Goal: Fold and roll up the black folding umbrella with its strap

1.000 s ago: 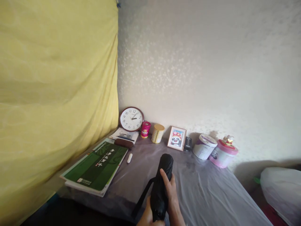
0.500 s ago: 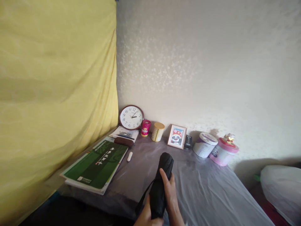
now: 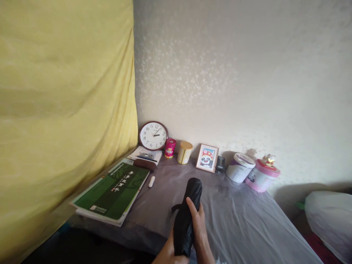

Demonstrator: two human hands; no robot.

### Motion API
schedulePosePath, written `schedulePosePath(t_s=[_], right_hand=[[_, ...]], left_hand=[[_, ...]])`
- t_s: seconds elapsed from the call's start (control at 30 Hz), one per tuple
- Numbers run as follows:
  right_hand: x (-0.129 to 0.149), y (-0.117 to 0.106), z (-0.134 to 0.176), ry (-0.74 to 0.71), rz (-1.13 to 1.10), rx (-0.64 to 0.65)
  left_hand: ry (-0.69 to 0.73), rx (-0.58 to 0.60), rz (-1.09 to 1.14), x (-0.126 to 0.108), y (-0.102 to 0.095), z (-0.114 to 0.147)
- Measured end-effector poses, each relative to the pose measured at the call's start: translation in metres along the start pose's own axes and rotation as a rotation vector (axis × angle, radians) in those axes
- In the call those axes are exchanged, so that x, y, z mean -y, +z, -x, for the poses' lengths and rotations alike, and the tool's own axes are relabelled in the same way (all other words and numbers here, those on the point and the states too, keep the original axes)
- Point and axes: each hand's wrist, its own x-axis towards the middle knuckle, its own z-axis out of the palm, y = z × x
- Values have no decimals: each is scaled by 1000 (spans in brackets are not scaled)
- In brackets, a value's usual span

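Observation:
A black folded umbrella (image 3: pixel 183 225) is held upright at a tilt in front of me, its rounded top leaning away toward the wall. My right hand (image 3: pixel 200 229) is closed around its right side, thumb lying along the upper face. Low in the picture, my left hand (image 3: pixel 171 251) grips the bottom end, with its fingers partly hidden behind the umbrella and cut off by the frame edge. A short loose end of black strap (image 3: pixel 175 208) sticks out on the left side.
On the grey-covered table (image 3: pixel 233 220) lie a green book (image 3: pixel 110 194), a brown case (image 3: pixel 144 164) and a small white stick-shaped thing (image 3: pixel 151 181). Along the wall stand a clock (image 3: pixel 153 135), a pink can (image 3: pixel 170 148), a yellow-lidded can (image 3: pixel 184 152), a picture frame (image 3: pixel 207 157) and two tubs (image 3: pixel 240 168).
The strap that hung down at the umbrella's lower left now juts out higher on its left side. My left hand has shifted slightly left and down; the right hand keeps its grip.

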Motion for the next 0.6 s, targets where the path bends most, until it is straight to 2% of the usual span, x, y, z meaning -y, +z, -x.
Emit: schedulePosePath(t_s=[0.1,0.2,0.27,0.37,0.43,0.5,0.6], right_hand=[[-1,2,1,-101,89,-66],[-4,3,1,-116,91,-114],[-5,2,1,-82,52,-110],[-5,0,1,13,-40,-25],[-4,-1,2,53,-76,28],[-3,-1,2,30,-44,18],[-5,1,2,-65,58,-62]], left_hand=[[49,-127,-203,7,0,-2],[38,-216,-342,8,-4,-1],[62,-179,-326,6,-8,1],[87,-14,-166,4,-10,0],[90,44,-98,9,-10,-3],[115,4,-144,16,-9,-8],[94,-125,-372,27,-7,-13]])
